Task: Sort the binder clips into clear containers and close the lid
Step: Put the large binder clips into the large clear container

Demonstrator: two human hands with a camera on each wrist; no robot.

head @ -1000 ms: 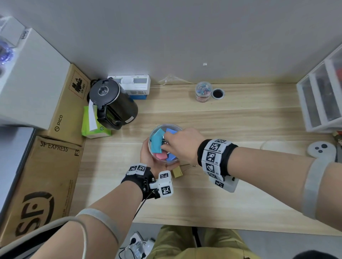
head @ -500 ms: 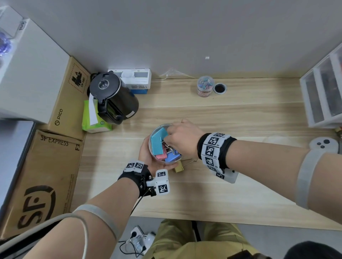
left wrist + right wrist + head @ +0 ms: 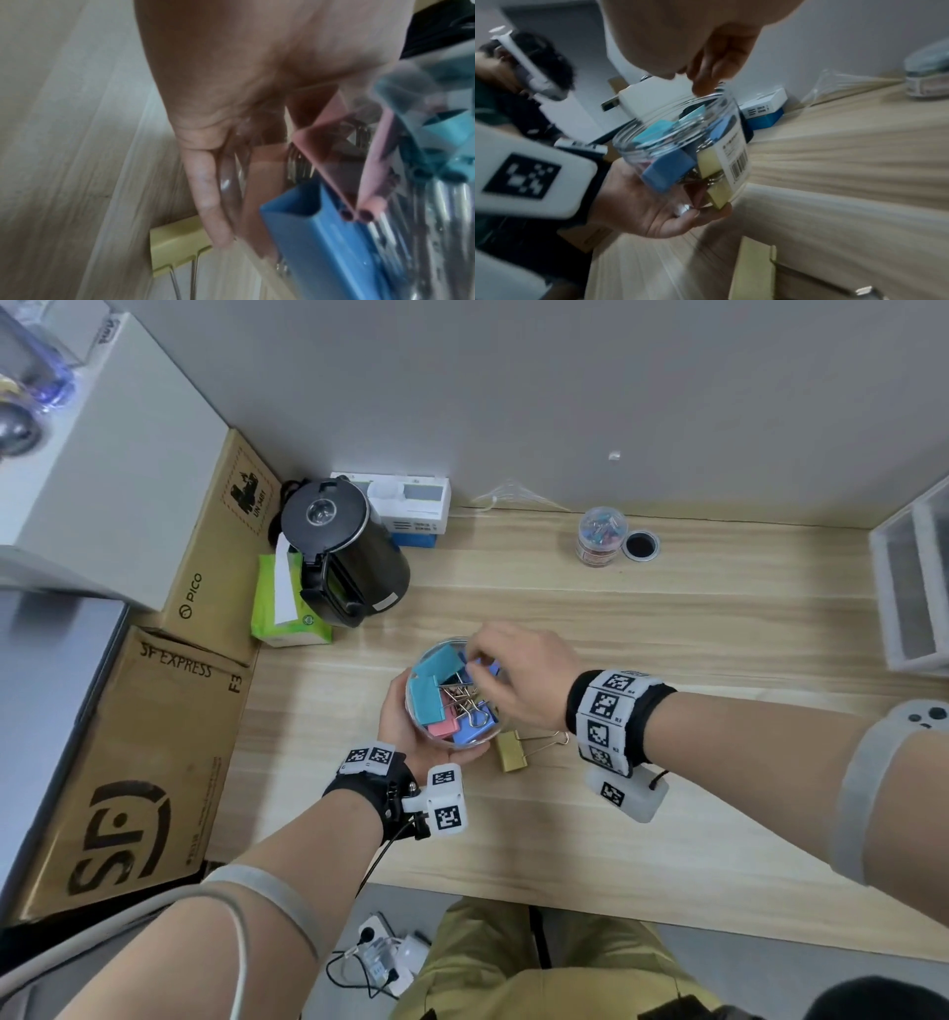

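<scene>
My left hand (image 3: 403, 724) cups a clear round jar (image 3: 410, 698) from below and holds it tilted just above the desk. Teal (image 3: 434, 667), pink (image 3: 442, 727) and blue binder clips (image 3: 470, 736) fill it. My right hand (image 3: 518, 675) hovers over the jar's far rim, and in the right wrist view its fingers (image 3: 706, 67) point down with nothing seen between them. The jar (image 3: 734, 146) carries a barcode label. A gold binder clip (image 3: 511, 751) lies on the desk right of the jar, also seen as a gold clip (image 3: 177, 247) beyond my left fingers (image 3: 205, 192). No lid for this jar is in view.
A black kettle (image 3: 344, 552) and a green tissue pack (image 3: 280, 603) stand at the back left, with cardboard boxes (image 3: 128, 762) beyond the desk's left edge. A small jar of clips (image 3: 602, 536) stands at the back. White drawers (image 3: 909, 588) fill the right edge.
My right hand has lifted from inside the jar to its far rim, uncovering more of the clips. My left hand still holds the jar.
</scene>
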